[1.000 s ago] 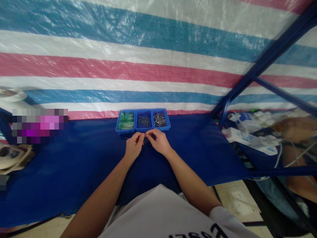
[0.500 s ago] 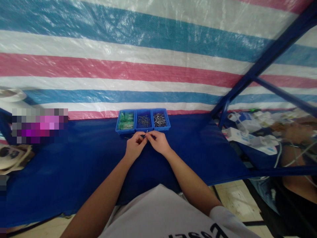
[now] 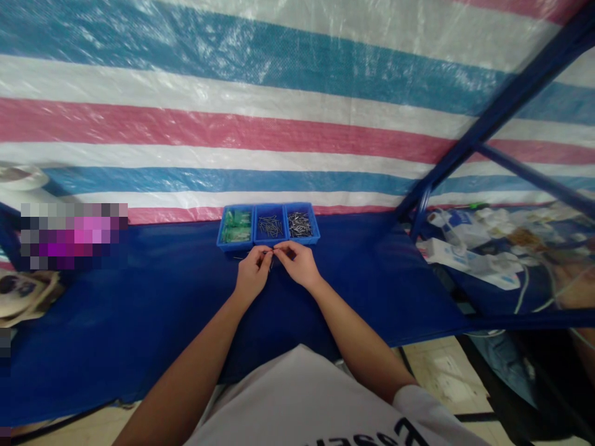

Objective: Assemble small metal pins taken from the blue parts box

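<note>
Above the blue tabletop my left hand [image 3: 253, 271] and my right hand [image 3: 300, 265] almost meet, fingertips pinched together. A thin metal pin [image 3: 272, 264] shows just below the fingertips, by my left thumb; its exact kind is too small to tell. What my right fingertips pinch is hidden. Behind the hands stand three joined blue bins. Small green-and-clear packets lie in the left bin [image 3: 222, 246], thin dark metal pins in the middle bin [image 3: 268, 243], and shinier metal pins in the right bin [image 3: 317, 237]. Another thin dark piece [image 3: 238, 257] lies left of my left hand.
A striped plastic sheet [image 3: 279, 136] hangs behind the blue table [image 3: 153, 297]. To the right are a slanting blue frame bar [image 3: 469, 133], a white power strip [image 3: 469, 266] with cables, and another person's blurred arm [image 3: 576, 288]. A beige bag-like object [image 3: 28, 297] lies left.
The light-tipped thin piece that stuck up between my fingertips no longer shows there; a thin piece now shows below them. My left thumb has shifted slightly left. The bins have not moved.
</note>
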Available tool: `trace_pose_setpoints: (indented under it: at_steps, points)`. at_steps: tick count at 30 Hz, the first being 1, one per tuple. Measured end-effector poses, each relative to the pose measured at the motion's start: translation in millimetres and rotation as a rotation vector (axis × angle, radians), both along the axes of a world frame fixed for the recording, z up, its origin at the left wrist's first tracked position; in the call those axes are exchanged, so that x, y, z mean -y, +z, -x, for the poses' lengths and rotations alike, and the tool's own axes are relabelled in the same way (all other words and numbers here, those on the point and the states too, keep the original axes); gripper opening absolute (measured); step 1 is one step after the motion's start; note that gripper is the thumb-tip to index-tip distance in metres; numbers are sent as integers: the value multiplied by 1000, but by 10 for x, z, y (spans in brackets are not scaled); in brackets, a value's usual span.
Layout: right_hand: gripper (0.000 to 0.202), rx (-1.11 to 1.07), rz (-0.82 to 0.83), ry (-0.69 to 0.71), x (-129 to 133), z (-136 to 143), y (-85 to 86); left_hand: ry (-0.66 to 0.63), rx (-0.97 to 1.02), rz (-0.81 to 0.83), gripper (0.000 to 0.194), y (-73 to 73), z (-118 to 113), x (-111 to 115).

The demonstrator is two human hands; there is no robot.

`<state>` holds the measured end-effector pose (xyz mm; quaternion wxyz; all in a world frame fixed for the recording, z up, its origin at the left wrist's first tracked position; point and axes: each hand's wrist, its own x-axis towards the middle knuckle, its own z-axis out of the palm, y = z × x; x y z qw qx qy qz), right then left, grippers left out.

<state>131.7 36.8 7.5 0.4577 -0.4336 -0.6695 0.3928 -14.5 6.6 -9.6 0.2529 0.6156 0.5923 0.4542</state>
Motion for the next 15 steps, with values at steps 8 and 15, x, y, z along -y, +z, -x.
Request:
trace_pose_setpoints:
  at_steps: [8,15]
  points:
    - [20,-214,172,47,-48,17,-71,-33,70,51,30,26,-6,7]
    - [22,-213,182,57,-47,16,-47,-24,-11,20,26,45,-4,13]
